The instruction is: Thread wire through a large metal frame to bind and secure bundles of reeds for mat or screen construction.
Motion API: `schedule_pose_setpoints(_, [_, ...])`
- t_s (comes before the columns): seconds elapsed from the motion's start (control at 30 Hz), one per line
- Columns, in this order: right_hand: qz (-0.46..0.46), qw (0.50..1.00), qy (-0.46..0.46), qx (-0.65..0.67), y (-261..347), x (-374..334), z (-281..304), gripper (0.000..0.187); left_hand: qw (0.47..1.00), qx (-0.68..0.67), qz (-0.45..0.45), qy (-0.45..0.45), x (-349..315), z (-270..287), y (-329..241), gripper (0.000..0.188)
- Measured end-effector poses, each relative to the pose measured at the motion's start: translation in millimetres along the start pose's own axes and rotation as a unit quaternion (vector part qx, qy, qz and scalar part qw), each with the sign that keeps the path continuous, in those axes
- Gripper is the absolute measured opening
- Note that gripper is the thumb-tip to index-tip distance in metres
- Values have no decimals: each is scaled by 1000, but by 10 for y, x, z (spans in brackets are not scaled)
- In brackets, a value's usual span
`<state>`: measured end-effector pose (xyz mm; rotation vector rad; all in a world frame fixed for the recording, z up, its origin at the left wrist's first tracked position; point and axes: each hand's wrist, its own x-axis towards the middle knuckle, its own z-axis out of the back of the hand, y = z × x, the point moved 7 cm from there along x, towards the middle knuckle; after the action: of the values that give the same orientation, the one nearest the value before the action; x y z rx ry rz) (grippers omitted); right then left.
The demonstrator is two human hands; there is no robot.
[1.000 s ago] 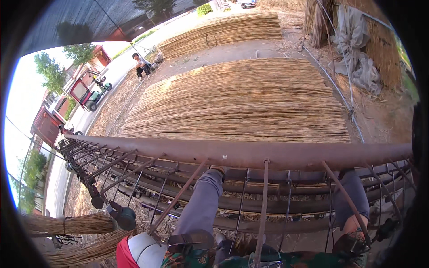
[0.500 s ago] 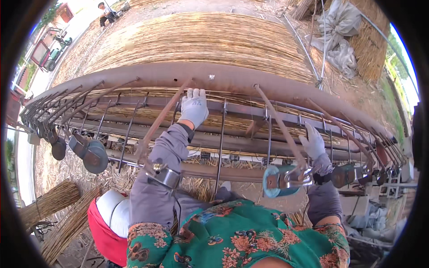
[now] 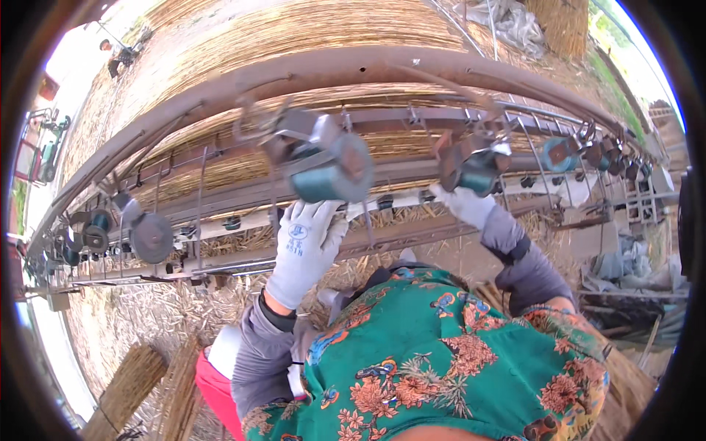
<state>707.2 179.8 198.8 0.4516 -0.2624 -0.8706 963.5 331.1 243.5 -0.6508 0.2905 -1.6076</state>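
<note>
My left hand (image 3: 303,246), in a pale grey work glove, reaches up with extended fingers just below a blurred wire spool (image 3: 327,173). Its fingertips come close to the spool; whether they touch it I cannot tell. Beneath a second teal wire spool (image 3: 474,173) is my right hand (image 3: 467,206), gloved alike, fingers stretched leftward and partly hidden. Both spools hang in metal holders on a long weaving frame with a rust-brown pipe (image 3: 323,70) across its far side. Behind that pipe lies a mat of straw-coloured reeds (image 3: 316,29).
More spools hang along the frame, such as a grey-faced spool (image 3: 152,237) at left and a teal spool (image 3: 560,154) at right. Reed bundles (image 3: 125,389) lie lower left beside a red cloth (image 3: 218,386). A person (image 3: 118,57) sits far off at upper left.
My left hand has left the far pipe area and come nearer to me. My right hand has shifted left and nearer. Two spools now hang higher in the view, blurred, and the view has tilted.
</note>
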Motion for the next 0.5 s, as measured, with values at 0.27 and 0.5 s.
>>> schedule_pose_setpoints(0.27, [-169, 976, -66, -120, -635, 60, -581, 24, 976, -162, 125, -73, -983, 730, 858, 37])
schedule_pose_setpoints(0.5, [-172, 979, -81, -74, -703, 43, -666, 24, 904, -366, 217, -35, -806, 742, 1300, 45])
